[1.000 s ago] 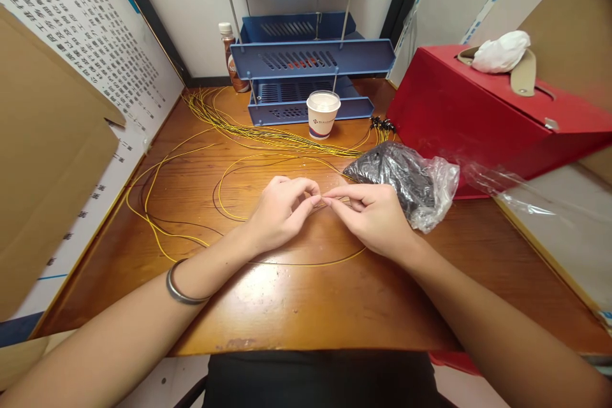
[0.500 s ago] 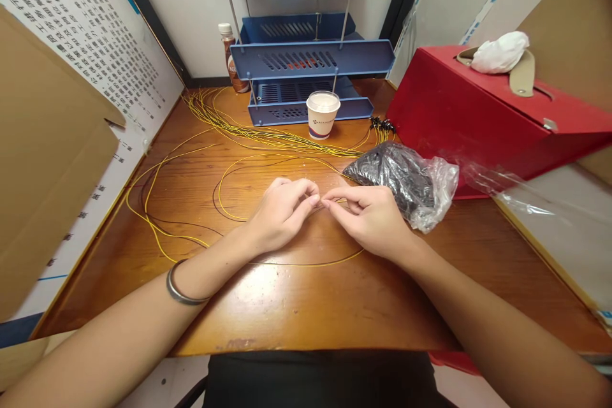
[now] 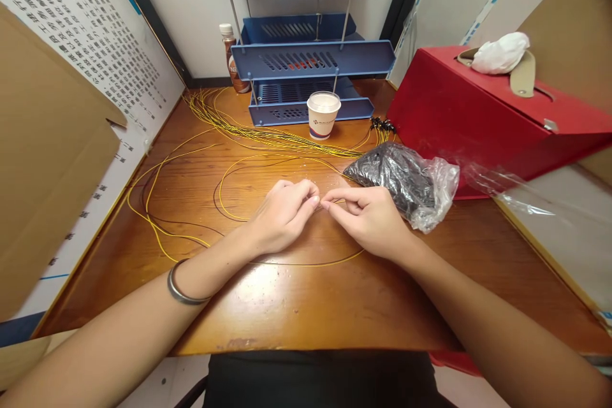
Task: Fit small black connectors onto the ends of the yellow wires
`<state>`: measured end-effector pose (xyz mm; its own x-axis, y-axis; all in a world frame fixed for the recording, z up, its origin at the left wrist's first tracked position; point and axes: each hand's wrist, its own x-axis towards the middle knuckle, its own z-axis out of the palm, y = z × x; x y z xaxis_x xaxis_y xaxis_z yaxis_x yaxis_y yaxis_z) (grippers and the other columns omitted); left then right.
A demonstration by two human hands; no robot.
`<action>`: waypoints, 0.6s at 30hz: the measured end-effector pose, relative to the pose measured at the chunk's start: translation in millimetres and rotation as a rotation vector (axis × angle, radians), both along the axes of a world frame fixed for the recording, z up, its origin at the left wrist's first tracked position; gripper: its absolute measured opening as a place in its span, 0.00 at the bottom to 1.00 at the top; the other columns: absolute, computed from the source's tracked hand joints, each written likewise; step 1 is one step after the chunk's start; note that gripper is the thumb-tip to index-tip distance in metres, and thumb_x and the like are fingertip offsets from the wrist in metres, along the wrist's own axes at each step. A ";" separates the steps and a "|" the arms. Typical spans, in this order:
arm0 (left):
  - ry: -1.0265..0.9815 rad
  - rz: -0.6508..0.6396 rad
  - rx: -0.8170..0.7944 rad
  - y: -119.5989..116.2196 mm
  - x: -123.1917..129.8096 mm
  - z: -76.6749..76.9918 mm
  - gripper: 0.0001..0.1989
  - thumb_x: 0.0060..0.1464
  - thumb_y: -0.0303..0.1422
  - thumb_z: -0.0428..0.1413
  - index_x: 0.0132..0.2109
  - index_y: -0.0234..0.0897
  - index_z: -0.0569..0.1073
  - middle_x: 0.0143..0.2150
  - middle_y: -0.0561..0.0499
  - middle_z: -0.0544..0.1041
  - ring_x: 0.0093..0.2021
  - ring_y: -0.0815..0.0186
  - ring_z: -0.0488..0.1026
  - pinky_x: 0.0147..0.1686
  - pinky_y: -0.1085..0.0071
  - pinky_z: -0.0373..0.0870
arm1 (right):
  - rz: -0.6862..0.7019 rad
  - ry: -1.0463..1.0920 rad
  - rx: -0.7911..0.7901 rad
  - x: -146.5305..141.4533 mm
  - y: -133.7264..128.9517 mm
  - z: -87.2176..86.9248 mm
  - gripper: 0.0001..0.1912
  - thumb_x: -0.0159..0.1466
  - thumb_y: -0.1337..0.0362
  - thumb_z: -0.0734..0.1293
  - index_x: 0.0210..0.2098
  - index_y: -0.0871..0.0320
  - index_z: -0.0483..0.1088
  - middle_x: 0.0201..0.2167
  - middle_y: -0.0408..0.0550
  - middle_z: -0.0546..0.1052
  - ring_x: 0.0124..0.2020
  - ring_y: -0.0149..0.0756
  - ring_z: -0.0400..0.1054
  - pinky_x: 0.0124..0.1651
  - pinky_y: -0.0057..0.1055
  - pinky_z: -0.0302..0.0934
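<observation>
Over the middle of the wooden table [image 3: 296,319], my left hand [image 3: 285,211] and my right hand [image 3: 368,217] meet fingertip to fingertip. Each has its thumb and index finger pinched together. What sits between the fingertips is too small to make out. A thin yellow and dark wire [image 3: 310,264] curves below both hands, and its loop [image 3: 220,194] lies left of them. Just beyond my right hand rests a clear plastic bag [image 3: 406,182] with dark contents.
Behind the hands lies a long bundle of yellow and dark wires [image 3: 268,135] with black ends. A paper cup [image 3: 322,116], a blue tray rack [image 3: 310,58] and a bottle [image 3: 230,57] stand at the back. A red box [image 3: 478,108] is at the right.
</observation>
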<state>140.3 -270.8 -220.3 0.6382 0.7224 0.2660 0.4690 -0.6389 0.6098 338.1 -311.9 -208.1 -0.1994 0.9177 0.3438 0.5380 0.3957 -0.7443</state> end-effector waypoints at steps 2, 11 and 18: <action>-0.004 -0.004 0.003 0.2 0.5 -0.1 0.12 0.70 0.37 0.43 0.39 0.39 0.65 0.34 0.53 0.74 0.33 0.64 0.67 0.47 0.62 0.62 | 0.000 0.004 -0.017 0.0 -0.5 0.3 0.11 0.63 0.67 0.68 0.34 0.61 0.84 0.15 0.35 0.56 0.20 0.25 0.44 0.27 0.28 0.45; -0.016 0.005 0.031 0.8 1.8 -1.6 0.14 0.70 0.36 0.44 0.35 0.38 0.66 0.30 0.54 0.75 0.30 0.66 0.68 0.47 0.62 0.61 | 0.005 0.030 -0.071 -0.5 -1.9 1.9 0.11 0.63 0.66 0.67 0.34 0.60 0.84 0.15 0.34 0.54 0.20 0.25 0.44 0.27 0.29 0.43; -0.019 0.021 0.039 1.3 3.0 -2.1 0.17 0.70 0.37 0.44 0.32 0.38 0.67 0.27 0.55 0.75 0.28 0.67 0.68 0.48 0.61 0.62 | -0.003 0.034 -0.089 -0.2 -1.5 2.9 0.11 0.63 0.66 0.67 0.33 0.61 0.84 0.15 0.35 0.55 0.20 0.25 0.44 0.27 0.29 0.44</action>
